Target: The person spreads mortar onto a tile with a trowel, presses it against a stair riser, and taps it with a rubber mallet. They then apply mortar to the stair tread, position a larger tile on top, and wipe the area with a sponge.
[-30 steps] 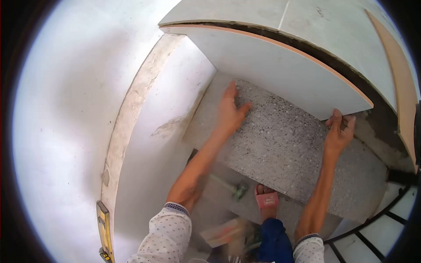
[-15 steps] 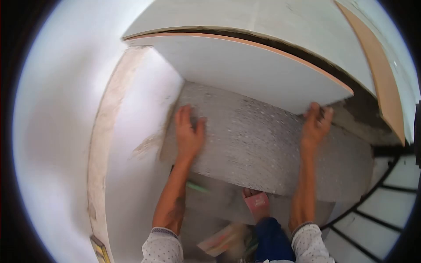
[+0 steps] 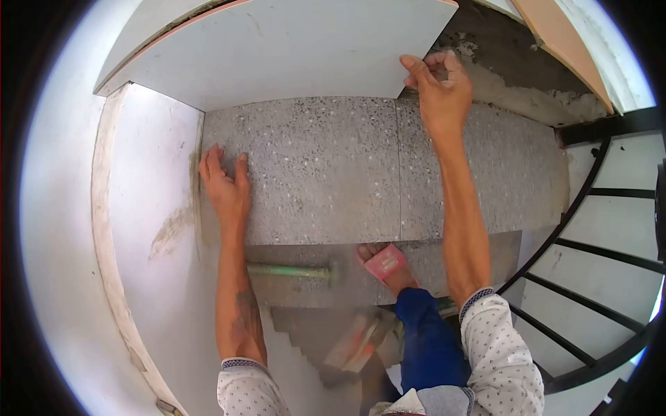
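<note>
A white tile with an orange-brown top edge stands upright at the back of a speckled terrazzo stair tread. My right hand is at the tile's right end, thumb over its face and fingers curled behind the edge. Low over the left end of the tread is my left hand, fingers apart and holding nothing, close to the side wall.
On the step below lies a hammer with a green handle. My foot in a pink slipper rests beside it. Black railing bars curve along the right. Bare rough cement shows right of the tile; another tile leans above.
The view has shifted, showing more of the lower steps and the railing. My right hand stays at the tile's right end, its fingers now clearer. My left hand remains over the tread's left side.
</note>
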Motion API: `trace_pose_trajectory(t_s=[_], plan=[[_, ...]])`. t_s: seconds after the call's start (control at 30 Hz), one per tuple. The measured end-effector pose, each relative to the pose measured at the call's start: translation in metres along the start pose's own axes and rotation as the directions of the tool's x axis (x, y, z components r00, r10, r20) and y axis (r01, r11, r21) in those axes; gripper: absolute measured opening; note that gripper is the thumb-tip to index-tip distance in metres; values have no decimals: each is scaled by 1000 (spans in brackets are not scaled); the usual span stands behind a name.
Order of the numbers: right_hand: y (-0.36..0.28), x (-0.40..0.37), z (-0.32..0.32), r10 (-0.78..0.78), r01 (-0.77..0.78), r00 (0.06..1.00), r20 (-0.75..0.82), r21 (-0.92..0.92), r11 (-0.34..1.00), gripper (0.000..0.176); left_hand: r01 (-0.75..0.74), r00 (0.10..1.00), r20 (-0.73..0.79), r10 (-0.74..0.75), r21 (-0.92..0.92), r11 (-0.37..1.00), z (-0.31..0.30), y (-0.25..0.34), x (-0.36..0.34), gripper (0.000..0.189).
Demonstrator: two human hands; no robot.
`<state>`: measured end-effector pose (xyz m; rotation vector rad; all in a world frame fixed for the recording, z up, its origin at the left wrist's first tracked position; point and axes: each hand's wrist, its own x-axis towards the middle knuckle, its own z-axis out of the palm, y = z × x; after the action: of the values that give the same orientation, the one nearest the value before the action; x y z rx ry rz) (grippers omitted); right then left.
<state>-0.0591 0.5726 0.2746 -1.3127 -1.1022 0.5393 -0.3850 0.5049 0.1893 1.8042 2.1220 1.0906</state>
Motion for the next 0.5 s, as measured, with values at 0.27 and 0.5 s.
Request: trace_pose_trajectory(t_s=[0.27, 0.5], plan=[[-10, 14, 3, -48, 48, 999, 11, -5, 999, 28, -5, 999, -45, 6, 11, 1000, 3, -5, 4, 53], [1, 5, 0, -39, 38, 999, -11, -114, 993, 31, -157, 981, -86, 171, 150, 976, 19, -26, -6, 56]])
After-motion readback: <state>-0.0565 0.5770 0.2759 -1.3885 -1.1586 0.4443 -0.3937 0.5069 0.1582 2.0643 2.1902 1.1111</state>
